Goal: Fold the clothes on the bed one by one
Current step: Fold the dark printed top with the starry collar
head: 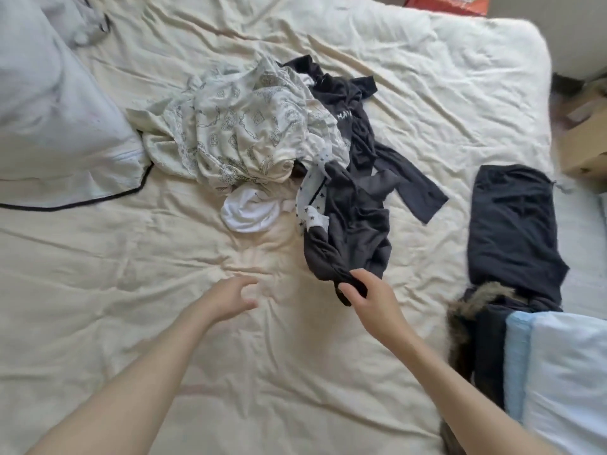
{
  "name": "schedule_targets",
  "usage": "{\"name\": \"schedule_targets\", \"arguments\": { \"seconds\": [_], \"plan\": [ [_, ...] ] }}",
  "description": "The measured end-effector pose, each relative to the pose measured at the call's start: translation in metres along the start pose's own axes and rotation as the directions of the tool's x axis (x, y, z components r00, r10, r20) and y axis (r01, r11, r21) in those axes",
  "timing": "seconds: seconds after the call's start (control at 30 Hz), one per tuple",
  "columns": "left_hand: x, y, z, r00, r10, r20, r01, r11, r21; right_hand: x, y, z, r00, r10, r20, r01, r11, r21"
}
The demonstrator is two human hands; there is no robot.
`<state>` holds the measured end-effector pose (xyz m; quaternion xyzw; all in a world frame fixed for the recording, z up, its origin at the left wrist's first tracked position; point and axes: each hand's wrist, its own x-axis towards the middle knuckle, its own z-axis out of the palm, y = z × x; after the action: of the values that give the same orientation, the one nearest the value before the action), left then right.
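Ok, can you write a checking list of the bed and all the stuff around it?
Surface: wrinkled cream bedsheet, bare in front of the pile.
Job's things: unfolded pile of cream patterned garment, white cloth, dark grey garment; folded dark navy garment lies apart at right.
Clutter: pale pillow with black piping; fur-trimmed dark coat; light blue folded bedding.
Hands: right hand pinches the grey garment's lower edge; left hand open, holding nothing.
Cables: nothing seen.
Surroundings: cardboard box; orange packet.
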<state>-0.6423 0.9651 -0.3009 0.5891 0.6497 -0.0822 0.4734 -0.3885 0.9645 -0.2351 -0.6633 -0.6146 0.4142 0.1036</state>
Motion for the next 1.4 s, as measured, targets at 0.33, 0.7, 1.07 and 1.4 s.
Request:
{"name": "schedule_targets", "arguments": {
  "seconds": [0.33, 0.7, 1.07, 1.4],
  "plan": [
    [-0.208, 0.095, -0.068, 0.874, 0.239, -0.423, -0.405, 0.838, -0.365, -0.090, -0.174, -0.093, 0.994, -0.107, -0.005, 0.105, 0.962, 0.253],
    [-0.371, 0.121, -0.105, 0.663, 0.327, -0.673, -0.479, 0.877, -0.046, -0.187, -0.325, -0.156, 0.970, -0.188, -0.152, 0.240, 0.817, 0.524],
    [-0.450, 0.185, -0.169, 0.306, 0.461, -0.833, -0.538, 0.805, 0.248, -0.251, -0.425, -0.234, 0.906, -0.295, -0.305, 0.424, 0.642, 0.638],
    [-0.498, 0.246, -0.253, 0.653, 0.174, -0.737, -0.687, 0.546, -0.480, -0.261, -0.351, -0.232, 0.859, -0.465, -0.216, 0.503, 0.681, 0.533]
  ]
}}
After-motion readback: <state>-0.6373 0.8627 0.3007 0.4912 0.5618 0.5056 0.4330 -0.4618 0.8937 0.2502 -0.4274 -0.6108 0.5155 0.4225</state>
